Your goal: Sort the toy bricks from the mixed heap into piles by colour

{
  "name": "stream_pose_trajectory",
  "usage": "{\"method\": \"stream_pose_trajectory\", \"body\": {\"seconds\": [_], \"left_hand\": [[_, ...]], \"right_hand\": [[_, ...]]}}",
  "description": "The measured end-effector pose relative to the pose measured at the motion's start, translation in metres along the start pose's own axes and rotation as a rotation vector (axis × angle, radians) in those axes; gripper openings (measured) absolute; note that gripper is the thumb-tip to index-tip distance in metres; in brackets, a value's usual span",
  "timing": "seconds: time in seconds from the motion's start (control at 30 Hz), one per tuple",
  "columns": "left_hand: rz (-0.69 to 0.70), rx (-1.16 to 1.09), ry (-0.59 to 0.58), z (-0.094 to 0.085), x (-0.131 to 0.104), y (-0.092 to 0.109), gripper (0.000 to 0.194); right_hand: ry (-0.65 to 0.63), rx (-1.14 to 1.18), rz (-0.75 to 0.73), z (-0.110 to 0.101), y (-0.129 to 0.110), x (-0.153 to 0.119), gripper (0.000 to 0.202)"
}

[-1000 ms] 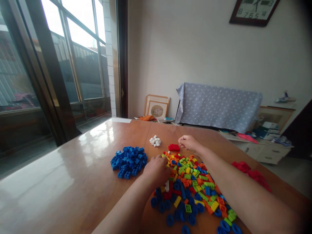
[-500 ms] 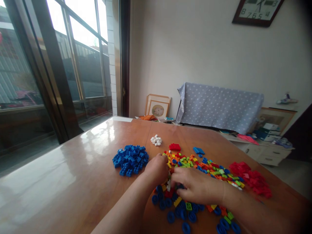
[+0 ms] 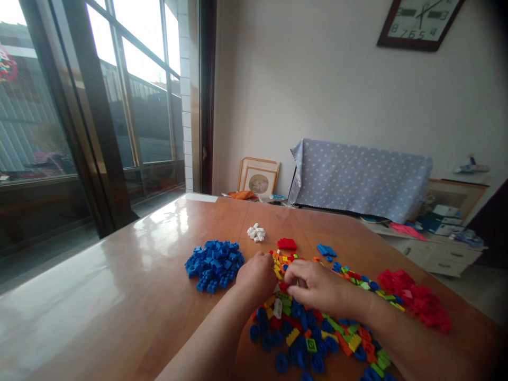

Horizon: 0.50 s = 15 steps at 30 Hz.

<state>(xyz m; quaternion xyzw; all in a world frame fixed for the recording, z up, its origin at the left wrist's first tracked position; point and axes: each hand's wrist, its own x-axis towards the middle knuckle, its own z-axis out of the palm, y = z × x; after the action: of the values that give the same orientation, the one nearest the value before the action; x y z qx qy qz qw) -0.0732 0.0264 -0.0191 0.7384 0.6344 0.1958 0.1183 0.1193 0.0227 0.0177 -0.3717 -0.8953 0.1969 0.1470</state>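
My left hand (image 3: 257, 275) is closed at the left edge of a pile of mixed toy bricks (image 3: 292, 336); its fingertips and anything in them are hidden. Just to its right, my right hand (image 3: 319, 287) is over the same pile with its fingers bent and drawn in towards the thumb. What lies between those fingertips I cannot make out. Below the hands are yellow, green, orange and red bricks, a white piece (image 3: 277, 308) and several blue wheel-like rings (image 3: 281, 363). A heap of blue bricks (image 3: 214, 264) lies left of my left hand.
Small groups of white pieces (image 3: 256, 233), red bricks (image 3: 286, 244) and light blue bricks (image 3: 326, 250) lie beyond the hands. A heap of red bricks (image 3: 415, 299) sits at the right of the wooden table (image 3: 130, 312). Behind stands something under a dotted cloth (image 3: 357, 177).
My right hand has moved slightly up and away from the near bricks, its fingers more bent. My left hand stays closed in about the same place. The camera view has tilted slightly.
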Motion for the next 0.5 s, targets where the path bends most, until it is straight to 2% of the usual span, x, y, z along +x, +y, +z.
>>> {"method": "stream_pose_trajectory", "body": {"seconds": [0.07, 0.13, 0.2, 0.27, 0.37, 0.5], "left_hand": [[-0.005, 0.01, 0.021, -0.001, 0.0, 0.001, 0.021], [0.008, 0.021, 0.025, -0.002, -0.001, 0.002, 0.02], [0.019, 0.023, 0.025, -0.002, -0.002, 0.002, 0.018], [0.027, 0.018, 0.029, -0.002, -0.002, 0.001, 0.018], [0.026, 0.015, 0.03, -0.001, -0.001, 0.001, 0.019], [0.017, 0.015, 0.015, -0.002, -0.001, 0.001, 0.018]], "right_hand": [[0.112, 0.15, 0.118, -0.004, 0.026, 0.017, 0.006], [0.193, 0.276, 0.266, -0.008, 0.056, 0.036, 0.014], [0.294, 0.307, 0.437, -0.01, 0.085, 0.055, 0.022], [0.348, 0.286, 0.511, -0.01, 0.11, 0.072, 0.025], [0.377, 0.257, 0.582, -0.004, 0.134, 0.092, 0.024], [0.387, 0.245, 0.626, 0.009, 0.148, 0.112, 0.019]]}}
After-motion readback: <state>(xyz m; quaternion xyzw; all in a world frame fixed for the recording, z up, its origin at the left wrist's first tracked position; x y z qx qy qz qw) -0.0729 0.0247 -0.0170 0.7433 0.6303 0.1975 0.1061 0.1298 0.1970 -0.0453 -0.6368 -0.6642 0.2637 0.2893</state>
